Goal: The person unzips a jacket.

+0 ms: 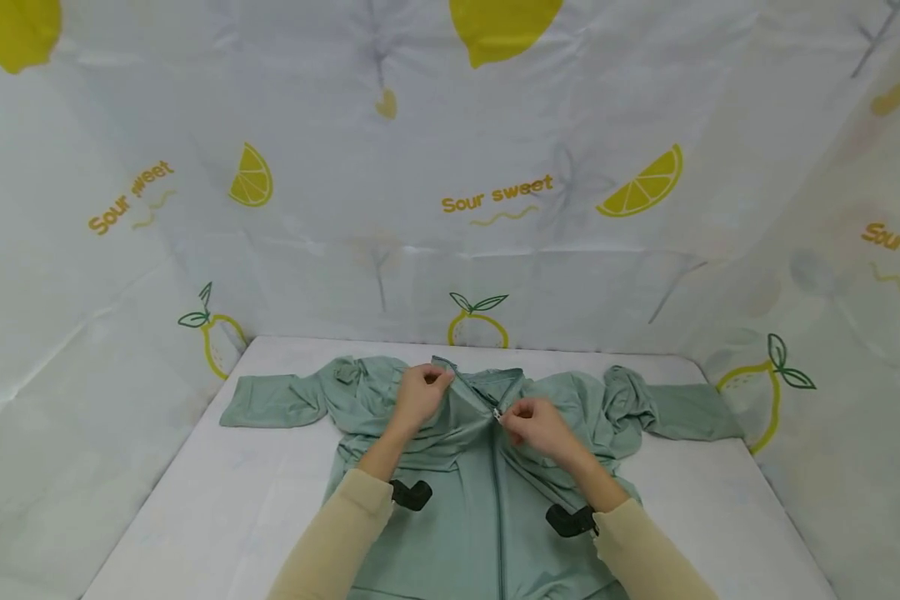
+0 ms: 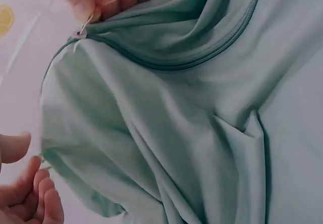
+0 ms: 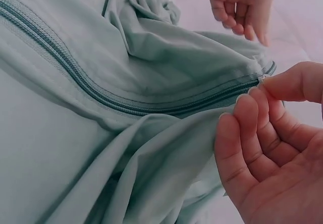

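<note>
A pale green zip-up jacket (image 1: 450, 500) lies spread front up, its sleeves out to both sides. My right hand (image 1: 537, 427) pinches the small metal zipper pull (image 3: 261, 80) between thumb and fingertip, near the top of the dark green zipper (image 2: 166, 65). Its other fingers curl against the folded front edge. My left hand (image 1: 422, 396) is at the collar (image 1: 498, 383) on the left side, fingertips at a pointed corner of the cloth, which it holds up and outward. Below the slider, the zipper line runs straight down the front.
Under the jacket is a white table (image 1: 232, 500). White sheeting (image 1: 420, 233) printed with lemons surrounds it at the back and sides. The bunched left sleeve (image 1: 270, 400) and right sleeve (image 1: 693, 411) reach toward the table's side edges.
</note>
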Demonstrator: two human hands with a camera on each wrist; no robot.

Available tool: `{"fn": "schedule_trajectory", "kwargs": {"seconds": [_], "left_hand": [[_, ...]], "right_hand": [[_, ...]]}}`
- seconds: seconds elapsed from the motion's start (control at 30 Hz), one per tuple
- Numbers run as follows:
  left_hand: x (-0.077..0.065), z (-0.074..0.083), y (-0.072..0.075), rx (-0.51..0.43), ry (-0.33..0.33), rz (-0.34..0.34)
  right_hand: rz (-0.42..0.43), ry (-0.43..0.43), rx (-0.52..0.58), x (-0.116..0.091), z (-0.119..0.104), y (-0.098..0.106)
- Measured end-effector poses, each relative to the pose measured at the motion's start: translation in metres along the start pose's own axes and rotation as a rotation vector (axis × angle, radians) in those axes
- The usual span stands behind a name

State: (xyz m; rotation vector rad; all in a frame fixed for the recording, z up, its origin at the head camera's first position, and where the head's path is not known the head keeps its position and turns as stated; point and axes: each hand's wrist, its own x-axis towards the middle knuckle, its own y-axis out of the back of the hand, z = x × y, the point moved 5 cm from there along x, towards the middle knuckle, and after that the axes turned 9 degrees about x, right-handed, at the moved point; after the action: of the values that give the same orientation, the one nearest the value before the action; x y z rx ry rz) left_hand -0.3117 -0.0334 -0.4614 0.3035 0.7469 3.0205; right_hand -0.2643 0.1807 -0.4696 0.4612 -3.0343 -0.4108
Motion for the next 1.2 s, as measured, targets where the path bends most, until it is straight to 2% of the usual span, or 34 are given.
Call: {"fn": "schedule_trajectory", "kwargs": {"seconds": [0.07, 0.1, 0.27, 0.3, 0.37, 0.5, 0.63, 0.73, 0.83, 0.93, 1.07, 1.13, 1.2], "left_hand": [[-0.003, 0.000, 0.002, 0.057, -0.008, 0.005], [-0.005, 0.002, 0.000, 0.084, -0.022, -0.029], [-0.016, 0.008, -0.023, 0.081, -0.087, -0.267], [-0.017, 0.009, -0.028, 0.067, -0.104, -0.297], [-0.017, 0.010, -0.033, 0.039, -0.113, -0.309], [-0.010, 0.008, -0.027, -0.012, -0.092, -0.258], [-0.003, -0.001, -0.006, -0.003, -0.003, -0.121], [-0.002, -0.007, 0.004, 0.065, 0.021, -0.042], [-0.006, -0.007, 0.004, 0.178, -0.021, -0.027], [-0.014, -0.002, -0.005, 0.240, -0.076, -0.102], [-0.025, 0.005, -0.023, 0.154, -0.098, -0.309], [-0.028, 0.006, -0.029, 0.105, -0.091, -0.369], [-0.029, 0.007, -0.031, 0.086, -0.095, -0.388]], "right_hand": [[0.007, -0.002, 0.022, -0.002, 0.000, 0.002], [0.010, 0.006, 0.030, -0.002, 0.000, 0.003], [-0.007, 0.027, 0.034, 0.002, -0.002, 0.003], [-0.009, 0.025, 0.030, 0.003, -0.003, 0.003], [-0.010, 0.021, 0.022, 0.003, -0.004, 0.002], [-0.024, 0.032, -0.008, 0.002, -0.005, -0.002], [-0.031, 0.014, -0.049, -0.005, 0.000, -0.004], [-0.032, -0.011, -0.065, -0.009, 0.001, -0.004], [-0.034, -0.020, -0.067, -0.009, 0.000, -0.005], [-0.038, -0.012, -0.047, -0.009, -0.002, -0.005], [-0.049, 0.005, -0.017, -0.009, -0.004, -0.005], [-0.055, 0.006, -0.014, -0.009, -0.004, -0.006], [-0.060, 0.005, -0.023, -0.009, -0.004, -0.007]]}}
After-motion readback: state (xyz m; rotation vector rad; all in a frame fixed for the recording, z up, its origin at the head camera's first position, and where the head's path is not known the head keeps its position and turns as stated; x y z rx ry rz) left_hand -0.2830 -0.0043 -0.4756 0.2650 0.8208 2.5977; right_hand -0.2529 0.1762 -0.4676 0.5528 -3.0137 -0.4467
